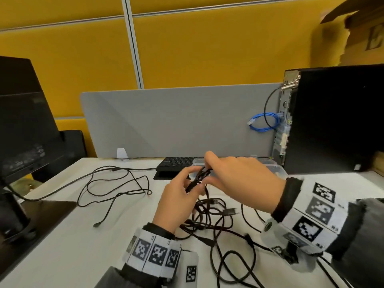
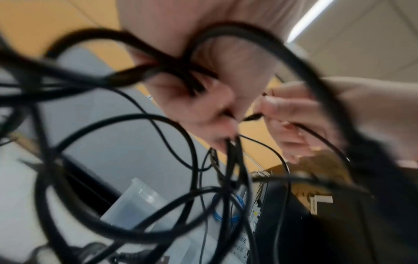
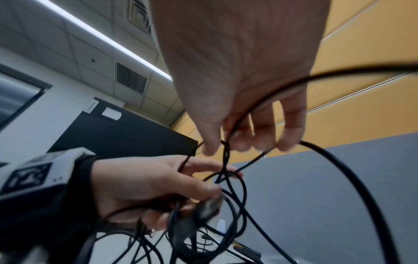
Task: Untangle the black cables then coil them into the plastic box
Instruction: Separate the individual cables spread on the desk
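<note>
A tangle of black cables (image 1: 212, 219) lies on the white desk and rises into both hands. My left hand (image 1: 192, 183) grips a bunch of the strands, fingers curled round them (image 2: 194, 78). My right hand (image 1: 207, 173) is just above and to the right, and pinches one thin strand (image 3: 226, 153) pulled up out of the bunch. The clear plastic box (image 1: 277, 168) sits behind my right hand, mostly hidden by it; the left wrist view shows the box (image 2: 135, 201) under the hanging loops. Another black cable (image 1: 116, 190) lies loose at the left.
A black keyboard (image 1: 176, 163) lies behind the hands, against a grey divider (image 1: 176, 121). A monitor (image 1: 25, 121) on its stand is at the left, a black computer tower (image 1: 336, 121) at the right with a blue cable (image 1: 264, 122) hanging from it.
</note>
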